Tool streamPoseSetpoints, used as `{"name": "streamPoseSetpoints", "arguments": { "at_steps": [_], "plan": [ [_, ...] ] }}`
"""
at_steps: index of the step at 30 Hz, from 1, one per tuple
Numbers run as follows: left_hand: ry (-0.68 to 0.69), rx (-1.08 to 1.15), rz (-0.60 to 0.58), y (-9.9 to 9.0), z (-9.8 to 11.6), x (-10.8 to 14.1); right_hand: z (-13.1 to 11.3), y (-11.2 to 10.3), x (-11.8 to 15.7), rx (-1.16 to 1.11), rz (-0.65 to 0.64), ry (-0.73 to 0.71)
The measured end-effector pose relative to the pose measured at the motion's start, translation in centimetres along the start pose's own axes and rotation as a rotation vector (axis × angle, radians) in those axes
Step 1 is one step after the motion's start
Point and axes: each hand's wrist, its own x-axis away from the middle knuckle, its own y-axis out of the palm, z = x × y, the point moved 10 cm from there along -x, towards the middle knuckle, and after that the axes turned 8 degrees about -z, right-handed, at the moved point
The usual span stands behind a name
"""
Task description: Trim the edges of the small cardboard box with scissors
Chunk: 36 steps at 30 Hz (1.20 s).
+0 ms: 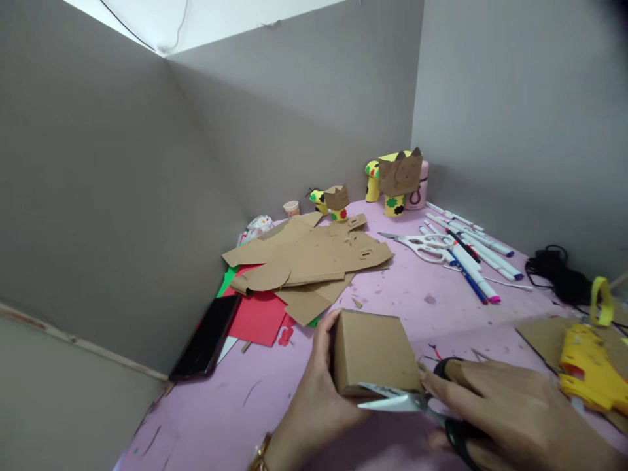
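A small cardboard box (375, 347) is held near the front of the table by my left hand (324, 392), its thumb along the left side and the other fingers hidden behind or beneath. My right hand (510, 412) grips black-handled scissors (392, 400), fingers through the loops. The scissor blades are parted and point left, at the box's lower front edge. Whether they touch the cardboard is hard to tell.
Flat cardboard pieces (314, 255) lie over red paper (258, 319) beside a black phone (206, 337). White scissors (424, 245) and several markers (483, 252) are at back right. A yellow glue gun (591, 369) sits right. Decorated cardboard figures (400, 175) stand near the wall.
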Motion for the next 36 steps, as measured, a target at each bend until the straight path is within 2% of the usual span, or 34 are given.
{"name": "streamPoseSetpoints", "arguments": {
  "at_steps": [5,9,13,15,17,19,21,26,36],
  "plan": [
    [0.003,-0.055,-0.012,0.4,0.2,0.0,-0.4,-0.5,-0.4,0.055,0.057,-0.01],
    [0.015,0.012,-0.055,1.2,0.1,-0.1,-0.8,-1.0,-0.3,0.081,0.102,-0.028],
    [-0.003,0.047,-0.055,1.4,-0.2,0.0,-0.8,-0.6,-0.2,0.07,0.073,-0.054],
    [-0.002,0.092,-0.057,1.4,-0.3,0.0,-0.2,-0.6,0.0,0.025,0.082,-0.032],
    [0.02,0.183,-0.052,1.1,-0.2,0.0,1.3,-0.5,0.2,-0.065,0.084,0.057],
    [0.051,0.265,-0.033,0.4,-0.1,-0.1,2.8,0.0,0.6,-0.145,0.042,0.15],
    [0.042,0.275,-0.003,-0.3,-0.2,-0.2,3.4,0.5,0.9,-0.175,-0.022,0.172],
    [-0.024,0.173,0.054,-1.3,-0.5,-0.2,2.8,1.2,1.6,-0.167,-0.092,0.108],
    [0.006,0.212,0.024,-0.6,-0.6,-0.2,1.4,0.5,1.3,-0.004,-0.033,0.02]
  ]
}}
